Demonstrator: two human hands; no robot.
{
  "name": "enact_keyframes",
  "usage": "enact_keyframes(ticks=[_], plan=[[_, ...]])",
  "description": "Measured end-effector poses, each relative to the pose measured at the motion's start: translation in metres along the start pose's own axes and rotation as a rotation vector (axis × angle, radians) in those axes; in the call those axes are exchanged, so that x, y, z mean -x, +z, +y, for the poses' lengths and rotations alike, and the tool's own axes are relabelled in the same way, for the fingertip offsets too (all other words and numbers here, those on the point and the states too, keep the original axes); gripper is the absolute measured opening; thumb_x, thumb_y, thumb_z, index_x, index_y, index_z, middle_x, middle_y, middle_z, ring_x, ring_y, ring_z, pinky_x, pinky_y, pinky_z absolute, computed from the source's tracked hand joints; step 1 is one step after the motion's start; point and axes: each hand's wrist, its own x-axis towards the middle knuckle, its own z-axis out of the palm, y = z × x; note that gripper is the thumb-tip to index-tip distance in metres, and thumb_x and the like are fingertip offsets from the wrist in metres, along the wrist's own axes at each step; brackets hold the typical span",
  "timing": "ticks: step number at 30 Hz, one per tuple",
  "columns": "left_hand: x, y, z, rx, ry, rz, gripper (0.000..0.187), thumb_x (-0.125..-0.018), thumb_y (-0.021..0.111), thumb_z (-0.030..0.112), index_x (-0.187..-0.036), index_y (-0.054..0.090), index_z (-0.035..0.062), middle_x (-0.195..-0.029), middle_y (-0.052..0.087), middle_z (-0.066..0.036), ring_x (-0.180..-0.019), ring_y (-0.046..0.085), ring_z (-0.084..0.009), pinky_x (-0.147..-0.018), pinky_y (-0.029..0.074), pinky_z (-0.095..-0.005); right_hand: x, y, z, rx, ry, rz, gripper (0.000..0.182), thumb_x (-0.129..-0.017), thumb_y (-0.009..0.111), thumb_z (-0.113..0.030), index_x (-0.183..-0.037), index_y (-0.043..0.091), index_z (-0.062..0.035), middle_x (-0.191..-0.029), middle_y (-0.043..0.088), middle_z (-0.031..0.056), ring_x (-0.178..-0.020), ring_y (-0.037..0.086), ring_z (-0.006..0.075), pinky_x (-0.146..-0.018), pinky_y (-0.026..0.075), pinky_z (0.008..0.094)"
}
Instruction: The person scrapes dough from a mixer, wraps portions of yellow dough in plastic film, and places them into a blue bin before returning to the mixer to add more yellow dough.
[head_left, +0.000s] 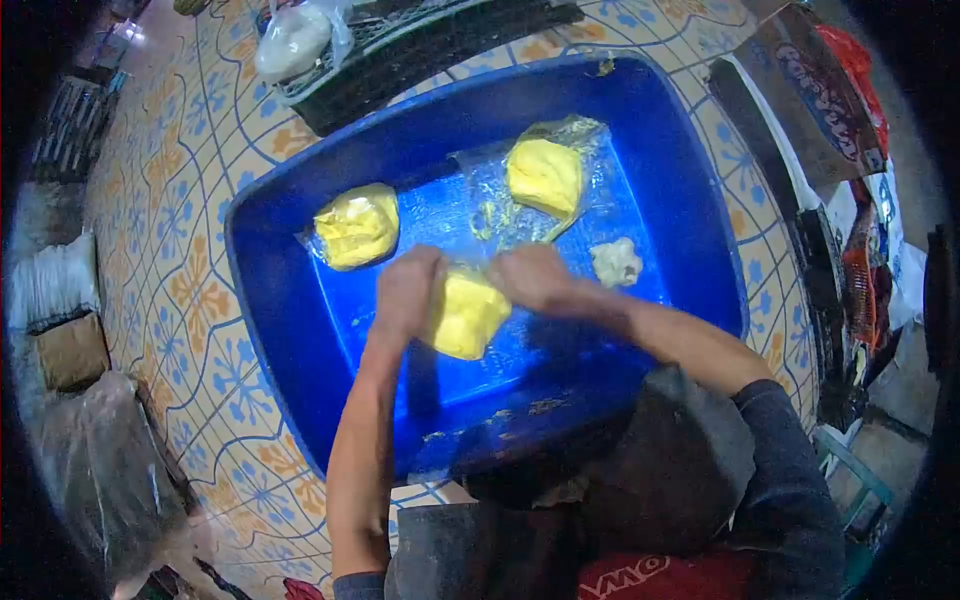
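Note:
In the head view, my left hand [405, 290] and my right hand [535, 278] are closed on the upper sides of a clear plastic bag with a soft yellow lump [467, 315] in it. The lump hangs between them, over the floor of a large blue tub [295, 330]. My fingertips are partly hidden and a little blurred. Beyond my left hand lies another yellow lump [358, 228] wrapped in clear plastic. Past my right hand, a third yellow lump [546, 175] rests on smeared, crumpled plastic. A small pale crumpled piece [616, 262] sits on the tub floor to the right.
Patterned tiles [200, 290] surround the tub. A dark crate [400, 75] with a white plastic bag [295, 42] stands behind it. On the right are a printed brown package [815, 95] and assorted bags. Grey plastic sheeting [105, 460] lies at the left.

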Motion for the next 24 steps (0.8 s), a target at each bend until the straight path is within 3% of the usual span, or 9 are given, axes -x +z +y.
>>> enact_keyframes(ticks=[4,7,8,11,14,17,19,20,24], plan=[[-0.002,-0.007,-0.014,0.105,-0.311,0.001,0.025,-0.09,0.053,0.025,-0.089,0.061,0.0016,-0.088,0.062,-0.023,-0.085,0.059,-0.0417,-0.072,0.045,-0.0484,-0.034,-0.029,0.014,-0.107,0.296,0.098,0.02,-0.088,0.052,-0.022,-0.089,0.061,-0.005,-0.078,0.063,0.018,-0.076,0.062,0.0393,-0.067,0.049,0.0493],[0.013,-0.006,-0.037,0.116,-0.475,0.027,0.027,-0.091,0.051,0.026,-0.091,0.062,0.0005,-0.089,0.063,-0.023,-0.086,0.06,-0.0424,-0.074,0.045,-0.0483,-0.032,-0.039,0.008,-0.234,0.006,0.258,0.023,-0.089,0.054,-0.025,-0.1,0.06,-0.0058,-0.091,0.062,0.02,-0.082,0.062,0.0374,-0.068,0.05,0.0483],[0.02,-0.002,-0.045,0.127,-0.516,0.04,0.028,-0.091,0.051,0.026,-0.091,0.062,0.0,-0.09,0.064,-0.024,-0.086,0.06,-0.0425,-0.074,0.045,-0.0482,-0.024,-0.045,-0.004,-0.242,-0.04,0.095,0.029,-0.088,0.058,-0.029,-0.106,0.059,-0.0071,-0.098,0.061,0.0188,-0.087,0.062,0.0348,-0.07,0.05,0.0465],[0.05,0.017,-0.08,0.313,-0.654,-0.007,0.031,-0.091,0.048,0.026,-0.093,0.062,-0.0014,-0.093,0.064,-0.025,-0.09,0.06,-0.0433,-0.077,0.045,-0.048,0.005,-0.004,-0.018,-0.161,-0.413,0.388,0.032,-0.086,0.061,-0.032,-0.107,0.059,-0.008,-0.094,0.062,0.015,-0.087,0.063,0.0321,-0.071,0.05,0.0446],[0.067,0.016,-0.079,0.233,-0.744,-0.065,0.033,-0.092,0.046,0.026,-0.093,0.062,-0.0021,-0.093,0.064,-0.026,-0.092,0.061,-0.0432,-0.079,0.047,-0.0475,0.018,0.019,-0.013,-0.173,-0.44,0.385,0.033,-0.084,0.064,-0.034,-0.104,0.06,-0.0084,-0.093,0.062,0.0124,-0.087,0.064,0.0298,-0.068,0.05,0.044],[0.073,0.004,-0.07,0.034,-0.71,-0.112,0.032,-0.092,0.045,0.025,-0.096,0.062,-0.0021,-0.093,0.066,-0.024,-0.089,0.063,-0.0405,-0.079,0.049,-0.045,0.024,0.029,0.017,0.196,-0.393,-0.242,0.012,-0.079,0.059,-0.018,-0.085,0.057,-0.0073,-0.078,0.06,0.0145,-0.073,0.064,0.0333,-0.059,0.05,0.0459],[0.066,-0.008,-0.06,0.117,-0.779,-0.124,0.03,-0.093,0.046,0.022,-0.1,0.061,-0.0019,-0.091,0.067,-0.023,-0.088,0.065,-0.0391,-0.079,0.05,-0.0442,0.035,0.01,0.038,0.061,-0.356,-0.224,0.009,-0.079,0.056,-0.014,-0.083,0.059,-0.0072,-0.074,0.06,0.0153,-0.067,0.064,0.0327,-0.054,0.049,0.0456],[0.059,-0.014,-0.052,0.547,-1.018,-0.107,0.03,-0.093,0.048,0.017,-0.116,0.057,0.0,-0.106,0.065,-0.022,-0.103,0.062,-0.0349,-0.088,0.049,-0.0421,0.039,0.0,0.042,-0.005,-0.332,-0.216,0.008,-0.078,0.054,-0.012,-0.083,0.059,-0.0071,-0.072,0.059,0.0157,-0.063,0.064,0.0323,-0.052,0.049,0.0455],[0.055,-0.012,-0.047,0.673,-0.417,-0.018,0.054,-0.082,0.064,0.018,-0.131,0.047,0.0036,-0.131,0.05,-0.022,-0.124,0.048,-0.0321,-0.103,0.038,-0.0426,0.039,-0.023,0.021,0.076,-0.102,-0.062,0.012,-0.078,0.057,-0.015,-0.087,0.061,-0.008,-0.078,0.062,0.0142,-0.067,0.065,0.029,-0.057,0.053,0.0422]])
